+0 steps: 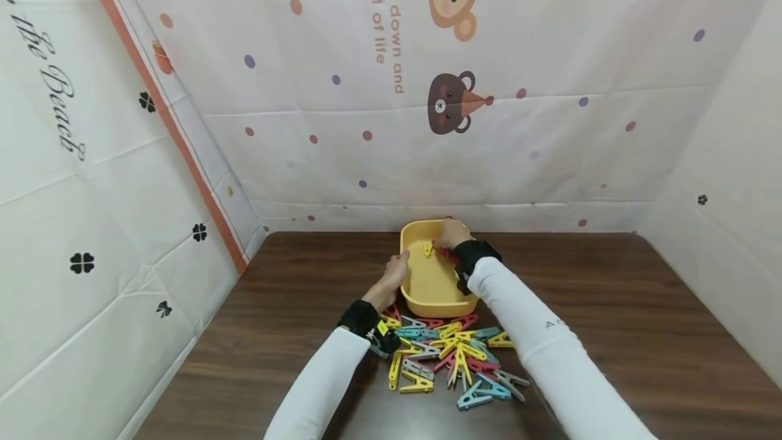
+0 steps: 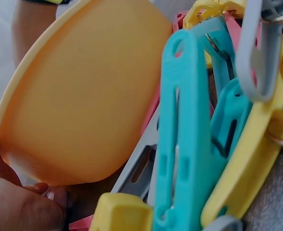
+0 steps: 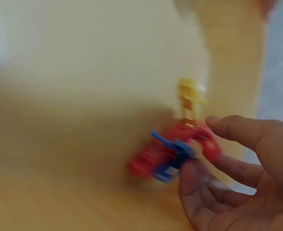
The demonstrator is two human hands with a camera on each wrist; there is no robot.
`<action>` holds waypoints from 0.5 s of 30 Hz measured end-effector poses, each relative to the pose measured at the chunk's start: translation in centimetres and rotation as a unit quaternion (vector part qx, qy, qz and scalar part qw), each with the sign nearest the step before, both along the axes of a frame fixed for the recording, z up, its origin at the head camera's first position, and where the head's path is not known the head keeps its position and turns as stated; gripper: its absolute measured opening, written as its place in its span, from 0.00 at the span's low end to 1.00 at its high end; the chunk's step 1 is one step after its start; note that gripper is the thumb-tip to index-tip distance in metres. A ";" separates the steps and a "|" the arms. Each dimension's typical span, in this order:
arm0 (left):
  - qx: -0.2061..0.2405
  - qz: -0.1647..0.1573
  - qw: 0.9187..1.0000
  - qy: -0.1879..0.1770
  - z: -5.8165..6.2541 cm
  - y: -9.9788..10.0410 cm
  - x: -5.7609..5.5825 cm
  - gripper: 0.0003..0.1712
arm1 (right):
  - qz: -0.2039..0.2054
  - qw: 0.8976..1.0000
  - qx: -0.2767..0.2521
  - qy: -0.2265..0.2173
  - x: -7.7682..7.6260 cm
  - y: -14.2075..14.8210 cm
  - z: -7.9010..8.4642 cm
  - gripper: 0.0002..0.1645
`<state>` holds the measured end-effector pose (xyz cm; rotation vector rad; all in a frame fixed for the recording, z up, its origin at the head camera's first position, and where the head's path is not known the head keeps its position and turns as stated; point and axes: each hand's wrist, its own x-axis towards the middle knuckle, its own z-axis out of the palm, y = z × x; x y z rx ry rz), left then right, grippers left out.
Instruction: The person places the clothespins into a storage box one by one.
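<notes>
A yellow plastic tray (image 1: 432, 284) sits toward the back of the table, and my left hand (image 1: 396, 273) grips its left rim. In the left wrist view the fingers (image 2: 26, 207) curl at the tray's edge. My right hand (image 1: 452, 233) reaches over the far right corner, inside the tray. In the right wrist view its thumb and fingers stand apart around a red clothespin (image 3: 151, 156) and a blue clothespin (image 3: 172, 166), both blurred. A yellow clothespin (image 3: 188, 98) stands just beyond them, against the tray wall.
A loose pile of clothespins (image 1: 461, 348) in yellow, blue, red and grey lies on the brown table (image 1: 324, 277) in front of the tray, between both forearms. A printed white cloth (image 1: 342, 161) hangs behind the table's far edge.
</notes>
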<state>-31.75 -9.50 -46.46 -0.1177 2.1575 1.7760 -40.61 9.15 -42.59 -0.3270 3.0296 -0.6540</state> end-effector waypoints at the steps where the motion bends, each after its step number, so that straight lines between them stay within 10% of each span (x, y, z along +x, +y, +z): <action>1: -0.001 0.002 1.000 0.001 0.1 -0.1 0.0 0.39 | 0.017 1.000 -0.003 -0.002 0.5 0.2 1.0 0.15; 8: 0.000 -0.001 1.000 0.002 0.1 0.0 -0.4 0.39 | 0.139 0.984 0.006 0.115 9.0 4.8 7.0 0.08; 11: -0.003 0.000 1.000 0.003 0.1 0.1 -0.3 0.40 | 0.155 0.970 0.040 0.185 14.2 8.1 5.8 0.02; 15: -0.006 0.004 1.000 0.005 0.0 0.1 0.1 0.40 | 0.202 0.965 0.048 0.163 20.2 11.5 2.0 0.11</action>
